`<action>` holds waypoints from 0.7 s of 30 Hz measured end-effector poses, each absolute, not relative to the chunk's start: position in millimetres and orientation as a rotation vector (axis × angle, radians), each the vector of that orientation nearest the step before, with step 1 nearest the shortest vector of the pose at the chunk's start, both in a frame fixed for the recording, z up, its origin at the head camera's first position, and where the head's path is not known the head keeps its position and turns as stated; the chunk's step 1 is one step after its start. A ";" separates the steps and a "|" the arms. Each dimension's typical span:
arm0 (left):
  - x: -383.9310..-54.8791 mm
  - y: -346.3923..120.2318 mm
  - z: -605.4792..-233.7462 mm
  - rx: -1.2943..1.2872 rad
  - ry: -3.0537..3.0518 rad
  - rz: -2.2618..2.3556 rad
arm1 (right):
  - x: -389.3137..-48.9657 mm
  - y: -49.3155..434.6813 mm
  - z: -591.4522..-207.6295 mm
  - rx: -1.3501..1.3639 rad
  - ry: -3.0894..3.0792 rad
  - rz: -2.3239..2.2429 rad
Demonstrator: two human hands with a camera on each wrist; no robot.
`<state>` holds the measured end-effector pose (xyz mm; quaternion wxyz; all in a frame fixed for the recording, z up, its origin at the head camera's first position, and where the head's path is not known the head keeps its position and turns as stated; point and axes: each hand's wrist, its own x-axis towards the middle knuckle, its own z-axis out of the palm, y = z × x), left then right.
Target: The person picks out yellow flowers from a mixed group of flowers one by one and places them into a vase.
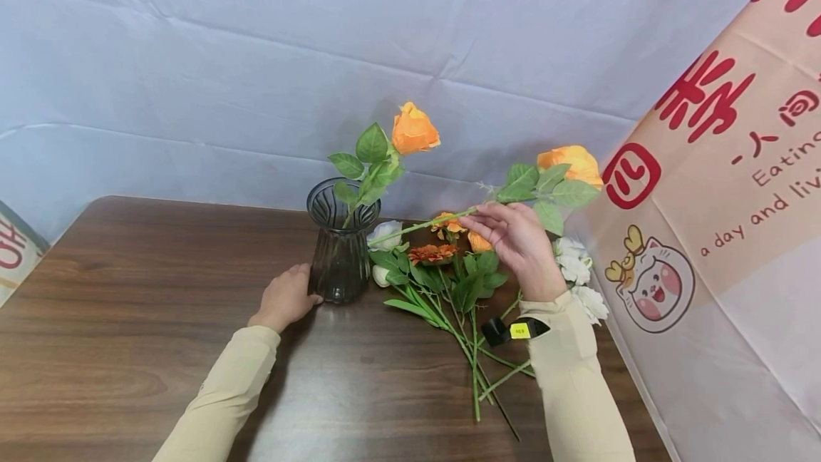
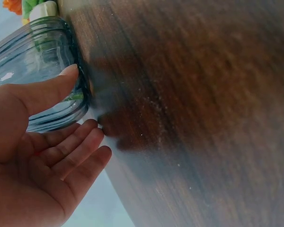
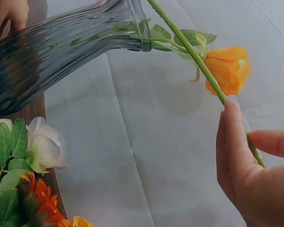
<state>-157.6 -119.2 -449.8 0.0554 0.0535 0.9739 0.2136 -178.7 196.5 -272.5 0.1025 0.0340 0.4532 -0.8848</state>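
A dark, ribbed glass vase (image 1: 341,262) stands on the table with one orange rose (image 1: 414,130) leaning in it, its leaves above the rim. My left hand (image 1: 288,298) holds the vase low on its left side; in the left wrist view the thumb (image 2: 54,92) lies along the glass and the fingers are around the other side of the base. Right of the vase and above the table, my right hand (image 1: 516,244) pinches the green stem (image 3: 194,54) of a second orange rose (image 1: 571,165). Its bloom points right, and the stem's cut end is near the vase, outside it.
Several flowers lie right of the vase: a rust-orange bloom (image 1: 432,254), a white rose (image 1: 386,235) and white blossoms (image 1: 573,262), their stems (image 1: 476,369) crossing toward the front. A pale cloth wall (image 1: 256,91) stands behind the table (image 1: 128,319), a printed banner (image 1: 718,184) at right.
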 end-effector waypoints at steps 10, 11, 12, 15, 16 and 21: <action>-156.9 -118.9 -448.6 0.163 2.953 0.644 | -181.8 191.1 -266.4 0.081 1.322 -2.657; -156.8 -118.8 -448.5 0.164 2.954 0.643 | -182.0 190.3 -265.5 0.077 1.321 -2.661; -156.7 -118.8 -448.4 0.164 2.955 0.642 | -182.4 189.7 -264.7 0.072 1.321 -2.665; -156.8 -118.7 -448.4 0.164 2.956 0.643 | -183.3 187.4 -262.8 0.068 1.323 -2.674; -156.8 -118.6 -448.6 0.164 2.957 0.643 | -183.7 186.6 -262.4 0.066 1.326 -2.675; -156.8 -118.5 -448.5 0.162 2.959 0.645 | -184.7 182.0 -260.1 0.063 1.350 -2.671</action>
